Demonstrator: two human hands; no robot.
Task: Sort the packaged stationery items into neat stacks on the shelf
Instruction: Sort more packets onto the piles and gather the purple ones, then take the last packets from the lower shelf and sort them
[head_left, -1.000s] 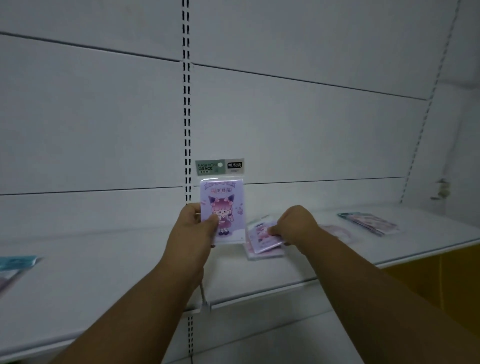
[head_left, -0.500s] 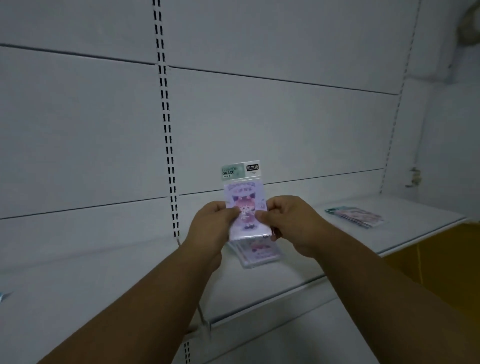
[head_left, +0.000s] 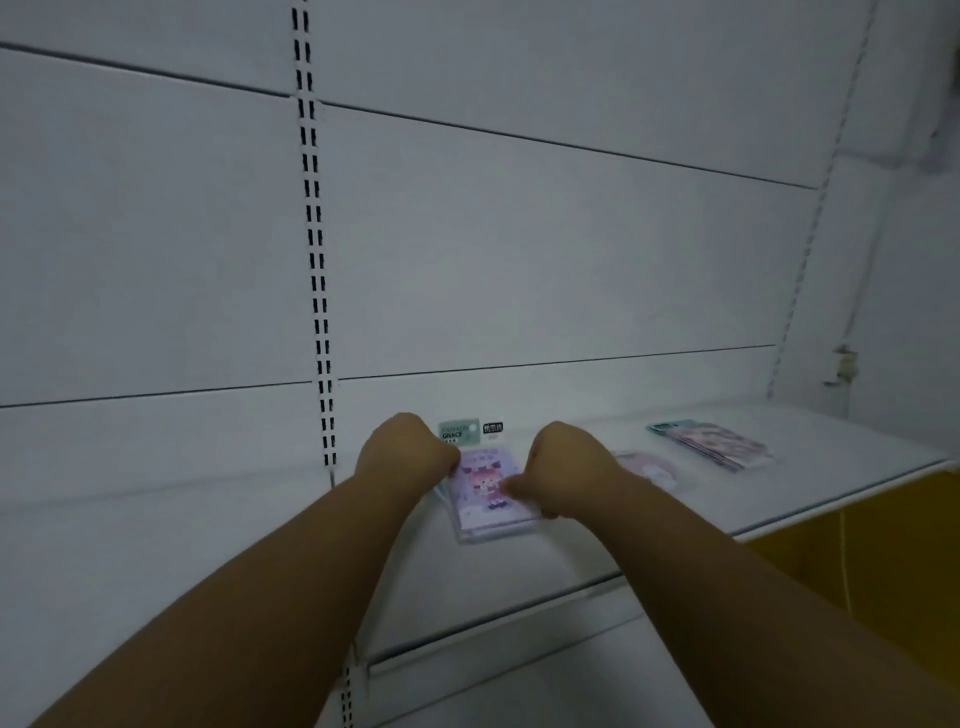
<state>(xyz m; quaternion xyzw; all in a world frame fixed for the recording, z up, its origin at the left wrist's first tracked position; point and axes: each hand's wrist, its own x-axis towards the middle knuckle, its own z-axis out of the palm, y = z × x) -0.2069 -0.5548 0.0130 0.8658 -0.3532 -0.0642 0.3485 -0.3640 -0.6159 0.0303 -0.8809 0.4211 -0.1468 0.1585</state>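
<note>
Dim, flat light — soft blur, edges bowed.

The purple cartoon packet (head_left: 485, 486), held upright in front of the back panel a second ago, now lies flat on the pile at lower centre, with the left hand (head_left: 402, 454) and right hand (head_left: 566, 467) gripping its side edges.
</note>
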